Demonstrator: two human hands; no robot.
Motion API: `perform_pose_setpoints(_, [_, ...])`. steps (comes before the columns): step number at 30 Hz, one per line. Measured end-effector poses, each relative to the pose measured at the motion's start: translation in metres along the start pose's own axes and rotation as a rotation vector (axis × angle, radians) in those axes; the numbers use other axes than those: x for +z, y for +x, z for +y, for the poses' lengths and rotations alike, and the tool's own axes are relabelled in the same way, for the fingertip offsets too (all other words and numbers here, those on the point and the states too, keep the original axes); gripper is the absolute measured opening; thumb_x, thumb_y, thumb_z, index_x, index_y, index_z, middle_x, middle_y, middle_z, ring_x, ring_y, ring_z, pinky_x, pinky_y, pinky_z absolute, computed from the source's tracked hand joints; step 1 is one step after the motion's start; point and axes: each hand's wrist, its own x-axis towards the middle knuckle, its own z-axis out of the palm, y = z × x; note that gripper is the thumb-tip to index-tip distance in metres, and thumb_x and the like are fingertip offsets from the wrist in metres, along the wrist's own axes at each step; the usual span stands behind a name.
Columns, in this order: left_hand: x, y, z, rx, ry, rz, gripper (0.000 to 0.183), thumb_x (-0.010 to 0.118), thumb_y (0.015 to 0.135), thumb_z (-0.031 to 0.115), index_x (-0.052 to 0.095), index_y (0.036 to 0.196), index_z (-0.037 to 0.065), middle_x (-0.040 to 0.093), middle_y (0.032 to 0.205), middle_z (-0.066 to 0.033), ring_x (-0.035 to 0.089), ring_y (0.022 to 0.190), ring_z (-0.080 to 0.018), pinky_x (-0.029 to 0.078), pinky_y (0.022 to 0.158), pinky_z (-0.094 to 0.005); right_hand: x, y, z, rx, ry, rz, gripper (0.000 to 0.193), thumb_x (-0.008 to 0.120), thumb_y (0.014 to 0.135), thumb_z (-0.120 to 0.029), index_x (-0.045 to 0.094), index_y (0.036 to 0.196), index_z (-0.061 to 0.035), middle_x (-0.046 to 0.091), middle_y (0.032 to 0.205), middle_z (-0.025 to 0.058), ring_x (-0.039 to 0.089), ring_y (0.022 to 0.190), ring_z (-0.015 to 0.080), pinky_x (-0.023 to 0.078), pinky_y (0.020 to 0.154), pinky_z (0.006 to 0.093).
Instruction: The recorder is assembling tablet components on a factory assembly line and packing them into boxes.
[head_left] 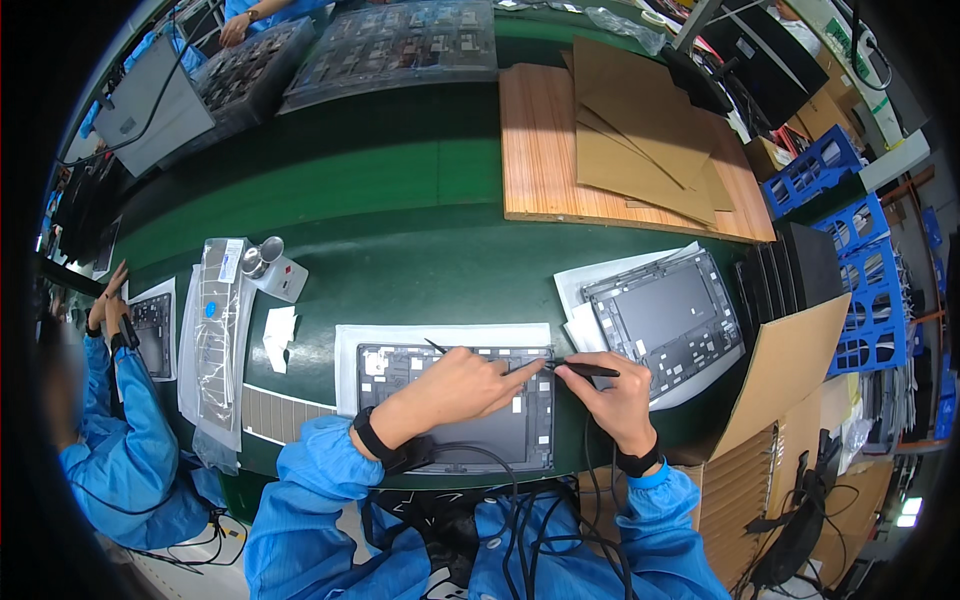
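Note:
In front of me a dark grey device housing (pixel 480 425) lies on a white sheet (pixel 345 365). My left hand (pixel 455 385) reaches across it, index finger stretched to the upper right corner and other fingers curled. A thin dark pointed tool (pixel 436 346) sticks out from behind this hand; most of it is hidden. My right hand (pixel 615 395) is closed, pinching a black pen-like tool (pixel 590 369) between thumb and fingers. Its tip points left, close to my left fingertip at the housing's corner.
A second grey housing (pixel 665 310) lies to the right, beside upright black panels (pixel 790 270). Cardboard sheets (pixel 640 130) rest on a wooden board (pixel 540 150). Left are a metal dispenser can (pixel 283 280), a wrapped strip pack (pixel 215 330) and a co-worker's hands (pixel 115 305).

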Motion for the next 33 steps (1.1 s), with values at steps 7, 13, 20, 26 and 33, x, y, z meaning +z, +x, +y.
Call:
perform_pose_setpoints(7, [0.001,0.000,0.002,-0.043,-0.017,0.023,0.050,0.062,0.096,0.026,0.056,0.144,0.012,0.064,0.065,-0.0063,0.063,0.051,-0.0241,0.048,0.046,-0.0379,0.000,0.000,0.001,0.013,0.013,0.018,0.017,0.085,0.078,-0.006,0.077,0.091,0.0011,0.076,0.085,0.0129,0.075,0.075,0.0225,0.056,0.067,0.0293])
perform_pose_setpoints(13, [-0.004,0.003,0.003,0.013,-0.001,0.005,0.046,0.061,0.096,0.024,0.058,0.141,0.013,0.066,0.065,-0.0088,0.067,0.056,-0.0259,0.050,0.048,-0.0380,-0.008,-0.003,-0.001,-0.013,-0.002,0.101,0.016,0.085,0.077,-0.007,0.077,0.090,-0.0010,0.076,0.081,0.0114,0.073,0.072,0.0243,0.055,0.066,0.0314])
perform_pose_setpoints(20, [-0.004,0.002,0.005,-0.008,0.020,-0.042,0.046,0.062,0.096,0.024,0.058,0.140,0.013,0.068,0.069,-0.0096,0.067,0.056,-0.0257,0.050,0.049,-0.0386,-0.039,-0.033,-0.027,0.045,-0.068,0.207,0.018,0.086,0.075,-0.005,0.076,0.089,-0.0009,0.075,0.080,0.0107,0.071,0.070,0.0230,0.053,0.066,0.0306])
perform_pose_setpoints(26, [0.000,0.001,0.002,0.018,0.007,0.036,0.053,0.062,0.096,0.024,0.052,0.147,0.015,0.065,0.066,-0.0070,0.064,0.052,-0.0235,0.048,0.045,-0.0376,-0.030,-0.048,-0.024,0.036,-0.043,0.196,0.017,0.085,0.076,-0.004,0.075,0.090,0.0003,0.074,0.079,0.0102,0.071,0.069,0.0207,0.053,0.066,0.0282])
perform_pose_setpoints(33, [0.002,0.000,0.002,0.043,0.043,0.034,0.055,0.063,0.096,0.023,0.051,0.148,0.016,0.064,0.065,-0.0062,0.063,0.051,-0.0232,0.047,0.044,-0.0363,-0.035,-0.050,-0.035,0.064,-0.117,0.136,0.017,0.084,0.077,-0.003,0.075,0.091,0.0015,0.074,0.081,0.0105,0.071,0.071,0.0208,0.053,0.068,0.0277])
